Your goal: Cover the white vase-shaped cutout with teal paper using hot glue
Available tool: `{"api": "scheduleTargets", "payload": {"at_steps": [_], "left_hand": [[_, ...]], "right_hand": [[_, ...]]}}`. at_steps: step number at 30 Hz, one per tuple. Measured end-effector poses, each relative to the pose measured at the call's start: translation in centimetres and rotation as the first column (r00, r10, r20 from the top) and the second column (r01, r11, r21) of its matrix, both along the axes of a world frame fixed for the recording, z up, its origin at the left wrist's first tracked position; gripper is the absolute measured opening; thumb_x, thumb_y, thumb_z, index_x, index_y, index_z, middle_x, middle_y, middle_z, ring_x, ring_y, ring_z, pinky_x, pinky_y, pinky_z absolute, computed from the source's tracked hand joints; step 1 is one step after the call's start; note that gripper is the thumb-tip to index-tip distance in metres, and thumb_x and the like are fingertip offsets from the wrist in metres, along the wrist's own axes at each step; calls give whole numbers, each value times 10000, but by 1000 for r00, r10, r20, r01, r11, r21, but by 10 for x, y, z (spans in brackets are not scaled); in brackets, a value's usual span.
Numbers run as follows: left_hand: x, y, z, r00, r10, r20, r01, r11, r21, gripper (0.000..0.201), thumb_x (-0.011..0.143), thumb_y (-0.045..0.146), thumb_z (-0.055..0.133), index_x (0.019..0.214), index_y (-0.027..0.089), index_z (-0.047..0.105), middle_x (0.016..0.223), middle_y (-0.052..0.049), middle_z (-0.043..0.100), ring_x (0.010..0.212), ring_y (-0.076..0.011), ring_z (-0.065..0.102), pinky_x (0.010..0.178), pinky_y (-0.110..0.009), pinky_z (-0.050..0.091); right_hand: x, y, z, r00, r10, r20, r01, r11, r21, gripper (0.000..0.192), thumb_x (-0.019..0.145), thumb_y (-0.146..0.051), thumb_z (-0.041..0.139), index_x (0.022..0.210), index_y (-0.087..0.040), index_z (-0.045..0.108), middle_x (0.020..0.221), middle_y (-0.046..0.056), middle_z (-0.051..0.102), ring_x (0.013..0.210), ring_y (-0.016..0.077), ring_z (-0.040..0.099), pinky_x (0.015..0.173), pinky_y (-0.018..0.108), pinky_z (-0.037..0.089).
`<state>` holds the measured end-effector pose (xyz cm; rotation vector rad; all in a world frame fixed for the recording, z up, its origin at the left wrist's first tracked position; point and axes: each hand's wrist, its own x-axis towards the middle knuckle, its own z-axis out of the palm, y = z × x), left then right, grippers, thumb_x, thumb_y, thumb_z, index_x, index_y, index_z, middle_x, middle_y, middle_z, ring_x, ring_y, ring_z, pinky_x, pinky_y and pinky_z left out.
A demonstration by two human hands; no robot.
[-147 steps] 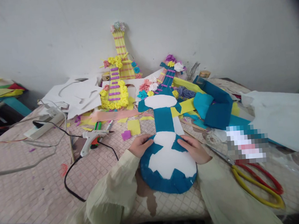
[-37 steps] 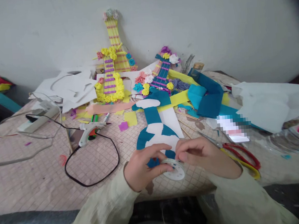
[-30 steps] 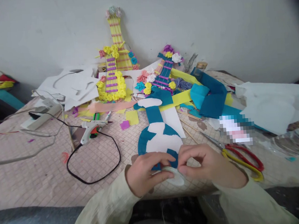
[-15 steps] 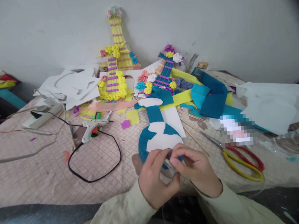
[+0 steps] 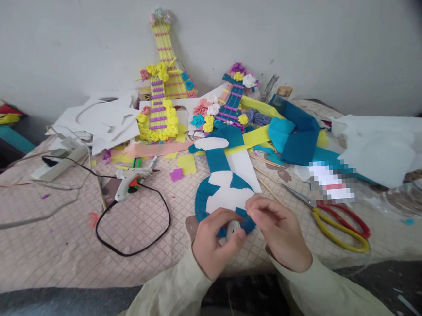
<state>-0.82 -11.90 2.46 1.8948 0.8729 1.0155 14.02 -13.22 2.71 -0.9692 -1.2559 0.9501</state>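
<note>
1. Tape roll (image 5: 233,228), small, white and round, is held between the two hands just above the near edge of the surface (image 5: 57,248), in front of the lower end of the teal and white guitar cutout (image 5: 222,188).
2. Most of the roll is hidden by the fingers, so only a small pale patch is seen; whether a strip has been pulled free cannot be made out.
3. The left hand (image 5: 214,243) is curled around the roll from below and the left, with thumb and forefinger closed on it.
4. The right hand (image 5: 280,233) is bent at the wrist, its fingertips pinched together at the roll's upper right edge; what is pinched there is too small to tell.
5. Both forearms are covered by pale cream sleeves that are cut off by the bottom of the view.
6. The lower rim of the cutout is hidden behind the hands.
7. A glue gun (image 5: 130,180) with a black cord lies well to the left, and scissors (image 5: 338,226) with red and yellow handles lie to the right.
8. One item beside the scissors is blurred out.
</note>
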Motion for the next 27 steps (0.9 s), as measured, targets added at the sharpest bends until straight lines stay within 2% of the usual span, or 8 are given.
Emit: {"api": "scheduleTargets", "payload": {"at_steps": [3, 6, 10, 14, 17, 22, 25, 27], "left_hand": [[-1, 0, -1, 996, -48, 77, 47, 999, 12, 257, 807, 237, 511, 1042, 146, 563, 999, -85, 626, 899, -170, 577, 802, -302, 462], [-1, -2, -2, 987, -112, 114, 109, 993, 37, 207, 788, 216, 533, 969, 137, 594, 1011, -100, 625, 955, -187, 571, 845, -314, 457], [1, -4, -2, 979, -153, 134, 164, 984, -69, 222, 752, 244, 564, 932, 119, 598, 879, -92, 655, 814, -174, 605, 763, -300, 491], [1, -4, 4, 965, -209, 159, 239, 949, -204, 232, 786, 284, 525, 941, 119, 575, 773, -66, 645, 692, -143, 598, 673, -264, 505], [2, -3, 7, 962, -221, 160, 252, 943, -216, 191, 785, 294, 525, 858, 123, 570, 740, -59, 632, 669, -137, 588, 655, -257, 498], [2, -4, 3, 956, -239, 169, 275, 932, -235, 192, 784, 295, 520, 853, 120, 558, 737, -62, 621, 671, -138, 583, 629, -249, 481], [3, -4, -1, 953, -253, 168, 287, 931, -226, 202, 780, 283, 528, 897, 119, 547, 733, -53, 615, 664, -131, 585, 619, -239, 475], [3, -4, -2, 958, -241, 156, 270, 940, -210, 236, 773, 268, 539, 953, 115, 543, 731, -47, 613, 665, -128, 591, 616, -235, 477]], "right_hand": [[1, 2, 1, 998, -1, 62, 4, 999, -48, 102, 791, -217, 540, 697, -184, 562, 691, -4, 522, 698, 99, 490, 646, 225, 417], [2, 2, 2, 992, -3, 124, 14, 997, -82, 123, 792, -247, 542, 692, -176, 553, 688, -1, 517, 686, 99, 485, 632, 222, 416], [1, 1, 3, 993, 41, 108, -26, 990, -140, 130, 795, -273, 538, 710, -174, 545, 695, 1, 510, 655, 95, 480, 585, 217, 414], [3, 4, 3, 988, 77, 131, -55, 984, -170, 156, 781, -294, 556, 688, -169, 551, 686, 4, 530, 662, 101, 497, 613, 228, 428], [6, 6, 4, 982, 87, 168, -50, 975, -215, 178, 761, -316, 576, 668, -165, 561, 668, 2, 554, 655, 102, 509, 621, 229, 430], [7, 5, 6, 965, 93, 247, -6, 943, -333, 220, 722, -373, 603, 675, -157, 596, 677, 19, 603, 659, 119, 535, 622, 245, 445], [10, 7, 8, 933, 72, 351, 47, 946, -320, 251, 718, -410, 599, 752, -163, 627, 725, 29, 630, 680, 128, 556, 640, 254, 458], [25, 9, 7, 872, 24, 489, 120, 958, -261, 274, 734, -425, 578, 834, -176, 635, 796, 37, 640, 717, 135, 568, 684, 269, 464]]}}
